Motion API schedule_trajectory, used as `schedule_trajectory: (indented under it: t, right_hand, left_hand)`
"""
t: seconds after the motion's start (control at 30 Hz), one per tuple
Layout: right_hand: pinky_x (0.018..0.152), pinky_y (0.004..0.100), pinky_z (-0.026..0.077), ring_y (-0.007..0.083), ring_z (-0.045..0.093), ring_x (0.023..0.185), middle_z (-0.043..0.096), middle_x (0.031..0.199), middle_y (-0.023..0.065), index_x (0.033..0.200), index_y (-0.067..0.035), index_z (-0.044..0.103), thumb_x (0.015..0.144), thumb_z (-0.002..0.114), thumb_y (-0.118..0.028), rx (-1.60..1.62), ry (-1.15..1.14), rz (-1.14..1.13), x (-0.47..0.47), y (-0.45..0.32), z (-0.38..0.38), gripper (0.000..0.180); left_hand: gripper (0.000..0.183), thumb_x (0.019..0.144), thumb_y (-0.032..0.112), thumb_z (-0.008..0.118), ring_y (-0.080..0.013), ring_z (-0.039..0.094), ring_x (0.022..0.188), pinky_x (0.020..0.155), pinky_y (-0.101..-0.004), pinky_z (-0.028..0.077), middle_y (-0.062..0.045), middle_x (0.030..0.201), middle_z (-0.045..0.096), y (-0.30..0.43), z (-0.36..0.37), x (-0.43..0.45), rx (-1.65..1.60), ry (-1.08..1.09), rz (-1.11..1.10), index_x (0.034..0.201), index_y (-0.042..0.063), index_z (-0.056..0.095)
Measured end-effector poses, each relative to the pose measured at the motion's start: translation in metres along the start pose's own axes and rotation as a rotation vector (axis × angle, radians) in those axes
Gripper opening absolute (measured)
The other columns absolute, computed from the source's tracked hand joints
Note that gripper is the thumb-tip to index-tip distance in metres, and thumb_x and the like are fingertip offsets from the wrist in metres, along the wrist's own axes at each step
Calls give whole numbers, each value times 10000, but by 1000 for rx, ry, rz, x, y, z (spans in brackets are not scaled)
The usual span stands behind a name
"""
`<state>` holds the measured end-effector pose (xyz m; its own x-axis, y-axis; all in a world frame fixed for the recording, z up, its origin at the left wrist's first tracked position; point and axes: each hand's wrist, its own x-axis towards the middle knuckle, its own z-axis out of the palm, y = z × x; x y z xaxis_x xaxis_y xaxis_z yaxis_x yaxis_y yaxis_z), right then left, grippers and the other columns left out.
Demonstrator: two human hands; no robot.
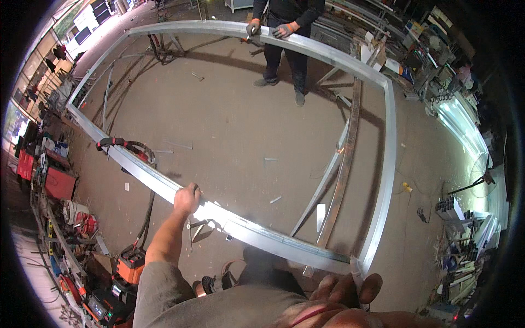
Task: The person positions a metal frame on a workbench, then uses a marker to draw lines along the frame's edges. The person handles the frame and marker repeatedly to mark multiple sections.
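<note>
A large rectangular metal frame (389,139) of silvery profile lies raised on supports above the floor. My left hand (188,199) grips the near rail (246,229) of the frame from above, around its middle. My right hand (342,290) is close to the near right corner, its fingers closed around a slim pale object (357,268), perhaps a marker, whose kind I cannot tell. Across the left part of the near rail hangs a black and red cable (123,143). Under the right side runs a rusty steel beam (342,176).
A co-worker with gloved hands (270,30) stands at the far rail. Metal offcuts (271,159) lie on the floor. At the lower left are an orange machine (130,265) and a white bucket (74,211). Stacked metal profiles (459,123) stand at the right, a work lamp's glare beside them.
</note>
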<state>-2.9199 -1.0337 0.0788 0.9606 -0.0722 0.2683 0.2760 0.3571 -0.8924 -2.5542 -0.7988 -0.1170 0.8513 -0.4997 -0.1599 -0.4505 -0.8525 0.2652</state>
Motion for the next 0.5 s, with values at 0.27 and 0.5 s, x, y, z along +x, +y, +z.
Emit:
schedule_trajectory:
  t: [0.27, 0.5]
  right_hand:
    - [855, 341, 534, 199, 670, 926, 700, 977, 76, 1214, -20, 649, 1031, 598, -255, -291, 300, 139, -17, -4, -14, 303]
    - [841, 328, 532, 181, 663, 906, 698, 949, 60, 1221, -22, 657, 1055, 570, -295, -741, 753, 401, -74, 32, -61, 331]
  left_hand:
    - [319, 991, 344, 539, -434, 678, 944, 882, -535, 518, -217, 955, 727, -5, 5, 0, -37, -9, -7, 1110, 72, 655]
    - [545, 1042, 473, 475, -467, 684, 1056, 900, -540, 546, -283, 1150, 708, -39, 40, 24, 212, -75, -82, 1388, 61, 559]
